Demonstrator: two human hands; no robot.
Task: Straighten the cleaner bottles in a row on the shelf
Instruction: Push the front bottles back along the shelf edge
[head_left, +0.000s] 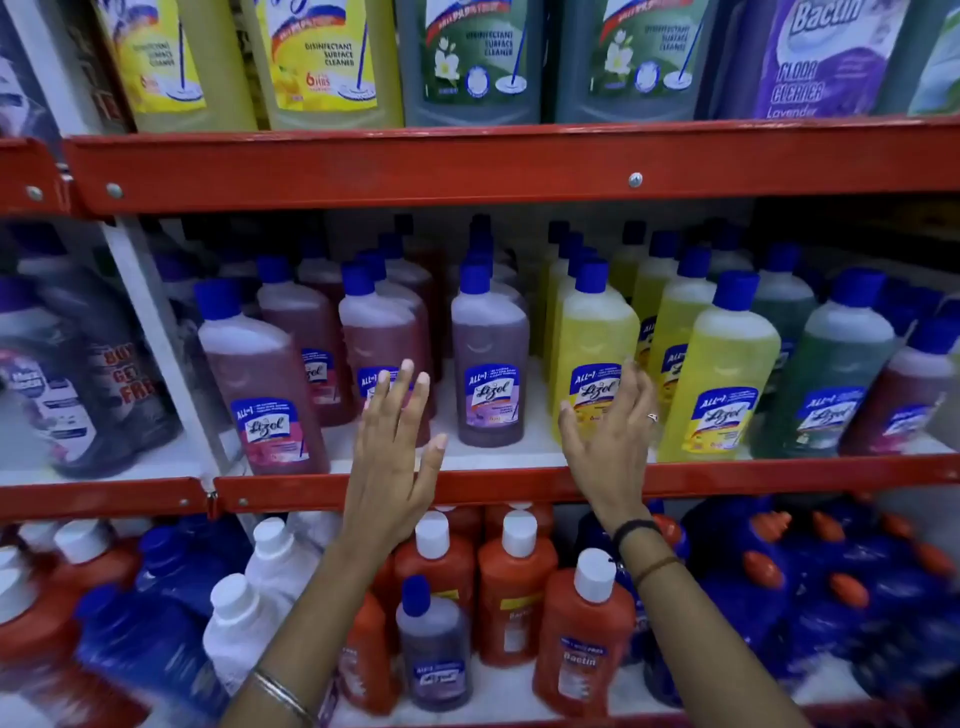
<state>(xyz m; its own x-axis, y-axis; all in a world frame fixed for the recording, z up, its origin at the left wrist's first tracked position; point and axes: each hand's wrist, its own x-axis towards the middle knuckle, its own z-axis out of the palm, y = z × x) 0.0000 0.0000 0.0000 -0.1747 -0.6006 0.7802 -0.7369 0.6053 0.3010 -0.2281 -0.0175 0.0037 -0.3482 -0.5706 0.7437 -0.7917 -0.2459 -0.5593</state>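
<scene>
Blue-capped cleaner bottles stand in rows on the middle shelf (519, 483). A purple bottle (488, 358) stands upright near the front, between both hands. My left hand (395, 441) is raised with fingers spread in front of a pink bottle (382, 338), holding nothing. My right hand (613, 431) is open, its fingers resting against the front of a yellow bottle (592, 338). Another pink bottle (260, 384) stands at the front left and leans slightly. A second yellow bottle (722, 374) and a green bottle (831, 374) stand to the right.
Large yellow, green and lavender cleaner jugs fill the red top shelf (467, 166). The lower shelf holds orange bottles (514, 582) with white caps, a small purple bottle (434, 649) and dark blue jugs (831, 597). A white upright post (156, 338) divides off the left bay.
</scene>
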